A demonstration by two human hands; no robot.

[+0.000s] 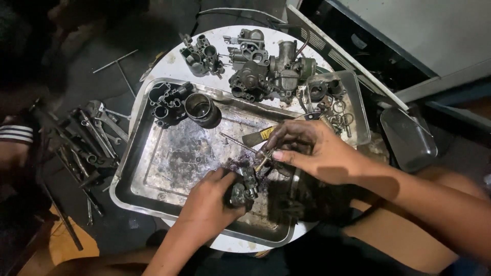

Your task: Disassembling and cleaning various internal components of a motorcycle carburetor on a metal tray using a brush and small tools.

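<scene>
My left hand (209,199) grips a small dark, oily carburettor part (244,188) over the near side of a large steel tray (148,174). Just right of it, my right hand (312,148) pinches a small brass-coloured piece (262,163) at the fingertips, touching the top of that part. A paintbrush with a yellow band (260,136) lies in the tray behind my right hand. A thin metal rod (236,142) lies on the wet tray floor close by.
Dark cylinder parts (169,102) and a metal cup (200,108) sit in the tray's far left. Carburettor bodies (266,71) rest on the round white table (169,61). A small tray (353,97) holds rings and springs. Wrenches (92,138) lie on the floor, left. A person's striped sleeve (15,134) shows at the left edge.
</scene>
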